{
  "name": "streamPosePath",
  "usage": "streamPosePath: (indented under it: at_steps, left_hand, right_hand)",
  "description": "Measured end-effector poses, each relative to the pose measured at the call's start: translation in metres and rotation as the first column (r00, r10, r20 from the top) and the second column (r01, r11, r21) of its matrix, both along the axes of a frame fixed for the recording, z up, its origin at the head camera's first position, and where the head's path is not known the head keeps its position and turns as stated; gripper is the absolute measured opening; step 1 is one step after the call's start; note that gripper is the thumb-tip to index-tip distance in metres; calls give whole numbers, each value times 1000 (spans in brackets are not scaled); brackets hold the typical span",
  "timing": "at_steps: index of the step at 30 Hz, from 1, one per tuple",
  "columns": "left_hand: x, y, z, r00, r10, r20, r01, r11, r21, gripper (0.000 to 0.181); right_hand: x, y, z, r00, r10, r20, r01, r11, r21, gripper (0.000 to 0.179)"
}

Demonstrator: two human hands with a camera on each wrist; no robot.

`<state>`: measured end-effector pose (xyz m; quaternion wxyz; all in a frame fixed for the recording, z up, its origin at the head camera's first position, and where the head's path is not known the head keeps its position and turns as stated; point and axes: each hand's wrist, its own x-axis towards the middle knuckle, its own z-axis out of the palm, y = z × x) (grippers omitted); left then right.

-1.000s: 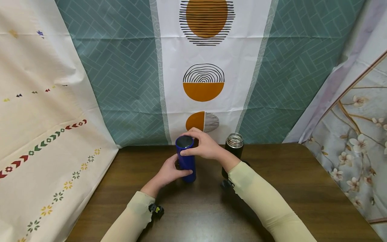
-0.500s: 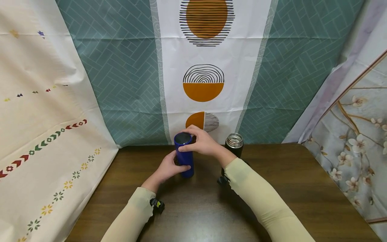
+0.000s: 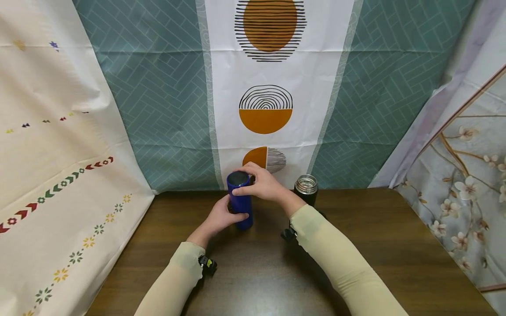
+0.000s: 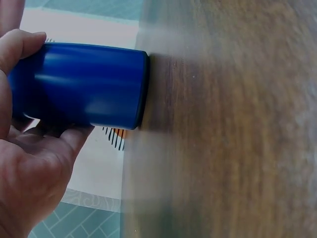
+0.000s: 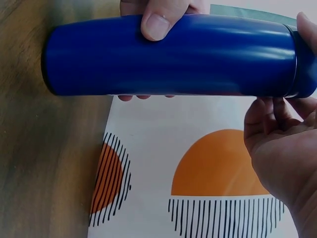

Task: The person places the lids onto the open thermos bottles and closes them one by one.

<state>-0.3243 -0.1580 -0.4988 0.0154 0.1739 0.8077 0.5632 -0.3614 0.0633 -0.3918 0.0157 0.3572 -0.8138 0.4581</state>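
Observation:
A tall blue thermos bottle [image 3: 241,204] stands upright in front of me, its base right at the tabletop in the left wrist view. My left hand [image 3: 222,217] grips the lower body, with the thumb across the near side. Up at the top, my right hand [image 3: 262,183] holds the blue lid [image 5: 303,69], which has a dark top face. In the right wrist view the lid sits on the bottle with a thin seam between them. To the right is a black thermos bottle [image 3: 309,198] without a lid, its steel threaded mouth showing; my right forearm hides its lower part.
The brown wooden table [image 3: 245,272] reaches back to a patterned green and white cloth [image 3: 170,109]. A cream cloth [image 3: 59,175] hangs on the left and a flowered one [image 3: 466,188] on the right. Small dark cameras are strapped to both wrists.
Both hands and the blue thermos bottle have shifted slightly left and up in the head view. The grip of each hand looks the same. The black thermos bottle has stayed put.

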Motion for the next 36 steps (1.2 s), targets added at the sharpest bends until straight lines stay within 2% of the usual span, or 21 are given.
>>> streamPosePath:
  at_steps: [8, 16, 23, 29, 36]
  left_hand:
    - [1, -1, 0, 1000, 7, 12, -7, 1000, -7, 77]
    - [5, -2, -1, 1000, 21, 18, -21, 1000, -8, 79]
    - [6, -1, -10, 1000, 12, -15, -13, 999, -38, 80]
    - [12, -3, -11, 1000, 21, -11, -21, 999, -43, 88]
    - [21, -4, -9, 998, 67, -18, -68, 996, -53, 94]
  right_hand:
    - [0, -2, -3, 999, -16, 32, 17, 1000, -25, 65]
    - [0, -3, -7, 999, -19, 41, 20, 1000, -12, 67]
    - [3, 2, -17, 996, -29, 85, 31, 999, -26, 68]
    - [10, 2, -30, 996, -36, 82, 36, 999, 6, 73]
    - [25, 7, -42, 997, -66, 32, 63, 995, 83, 98]
